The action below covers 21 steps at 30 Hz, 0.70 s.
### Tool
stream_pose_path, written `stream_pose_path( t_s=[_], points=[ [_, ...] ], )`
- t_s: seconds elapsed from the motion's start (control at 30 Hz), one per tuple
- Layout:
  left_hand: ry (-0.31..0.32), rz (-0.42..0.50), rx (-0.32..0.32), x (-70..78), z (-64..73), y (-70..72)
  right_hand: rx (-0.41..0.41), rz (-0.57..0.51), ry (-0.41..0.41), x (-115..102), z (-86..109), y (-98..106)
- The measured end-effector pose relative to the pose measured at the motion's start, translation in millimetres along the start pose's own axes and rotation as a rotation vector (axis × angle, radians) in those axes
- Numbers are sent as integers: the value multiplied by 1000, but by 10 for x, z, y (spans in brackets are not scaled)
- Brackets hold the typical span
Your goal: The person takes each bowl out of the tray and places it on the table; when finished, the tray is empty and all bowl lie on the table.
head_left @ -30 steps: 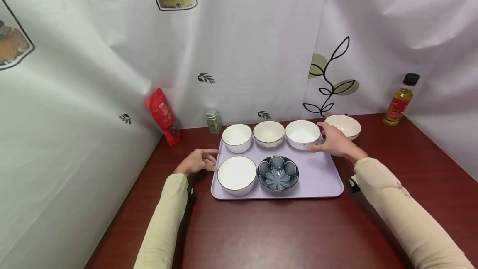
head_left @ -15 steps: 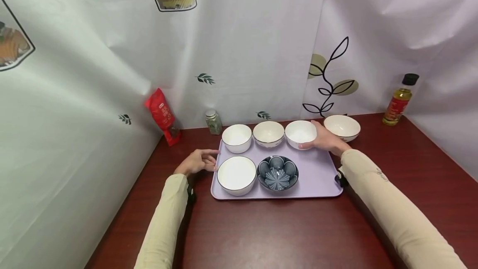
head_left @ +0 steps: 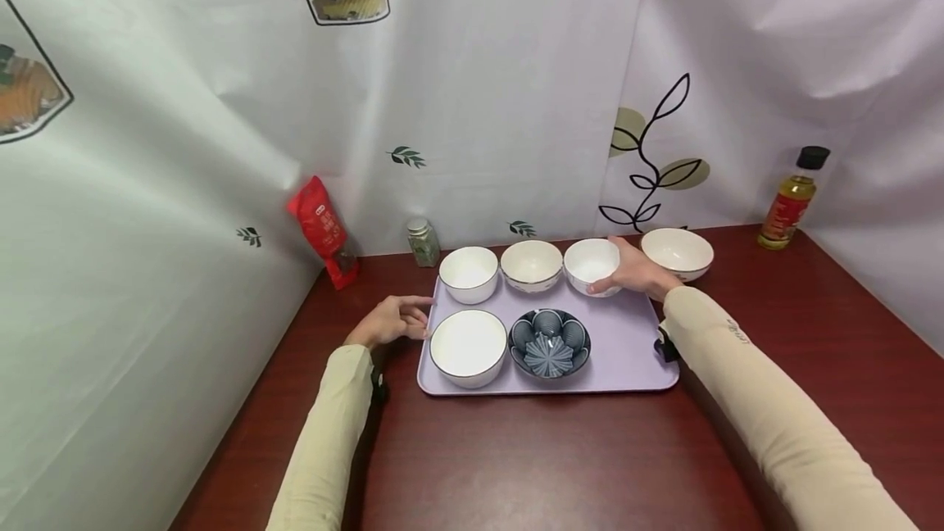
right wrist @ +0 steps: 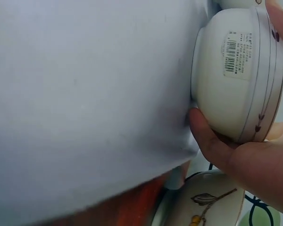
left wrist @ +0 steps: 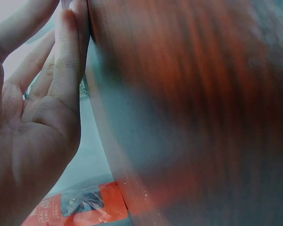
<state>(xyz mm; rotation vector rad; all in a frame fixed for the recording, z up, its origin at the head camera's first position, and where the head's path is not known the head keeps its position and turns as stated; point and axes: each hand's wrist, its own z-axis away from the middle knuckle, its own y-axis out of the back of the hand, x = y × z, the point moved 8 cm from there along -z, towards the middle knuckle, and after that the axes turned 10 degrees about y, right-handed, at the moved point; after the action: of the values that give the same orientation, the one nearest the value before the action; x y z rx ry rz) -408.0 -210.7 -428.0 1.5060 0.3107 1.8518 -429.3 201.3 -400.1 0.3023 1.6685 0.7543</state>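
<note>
My right hand grips the right side of a white bowl in the tray's back row. In the right wrist view, this bowl shows a barcode sticker and thin lines with small dark motifs below its rim; fingers lie around its side. My left hand rests at the left edge of a lilac tray, fingertips at the rim. Also on the tray are a cream bowl, a small white bowl, a larger white bowl and a dark blue patterned bowl.
Right of the tray, another cream bowl stands on the dark red table. An oil bottle is at the far right. A small jar and a red packet stand behind, against the white curtain.
My right hand has moved left from the space between two bowls and closed on the white bowl's right side. My left hand has stayed at the tray's edge.
</note>
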Motion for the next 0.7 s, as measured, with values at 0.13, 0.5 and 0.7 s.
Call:
stream_pose_path(
  t_s=[0.13, 0.5, 0.7],
  points=[
    [17, -23, 7, 14, -4, 11, 32, -5, -16, 4, 2, 23],
    [20, -21, -2, -18, -9, 7, 135, -47, -94, -80, 149, 55],
    [6, -20, -13, -16, -7, -15, 123, -18, -36, -251, 314, 155]
  ],
)
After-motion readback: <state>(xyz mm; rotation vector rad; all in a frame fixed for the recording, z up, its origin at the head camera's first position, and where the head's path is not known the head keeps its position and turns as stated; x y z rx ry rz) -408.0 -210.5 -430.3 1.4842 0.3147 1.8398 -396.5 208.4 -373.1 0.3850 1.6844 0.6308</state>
